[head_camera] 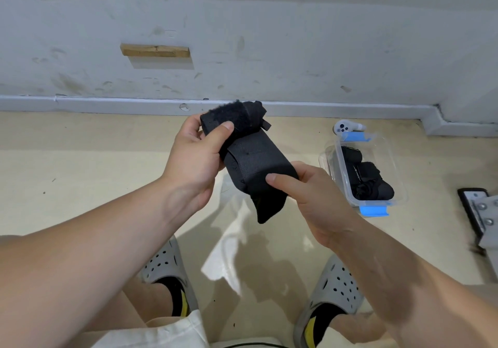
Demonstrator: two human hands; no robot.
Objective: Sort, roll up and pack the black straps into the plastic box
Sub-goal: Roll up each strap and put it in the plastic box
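Rolling step, about halfway by my read: I have 1 black strap (250,156) held up in the air between both hands, above the floor (80,159) and well clear of it. My left hand (194,159) grips the upper end, thumb pressed onto the fuzzy hook-and-loop patch and fingers curled round behind, where the strap is already bunched into a rough roll. My right hand (310,196) pinches the lower part, thumb flat on the front and fingers wrapped behind, with a short loose tail hanging below it. The stretch between the 2 hands is flat and fairly taut, not yet wound. The plastic box (398,171) sits on the floor to my right, lid off, blue clips open, with several rolled straps (369,180) inside, so packing is partly done. A white controller (343,126) lies just behind the box. Next move calls for turning the roll down toward the right hand, keeping tension so the layers don't slip, feeding the tail in, then pressing the fuzzy patch closed before reaching right to the box. Free space in the box looks tight; hard to judge.
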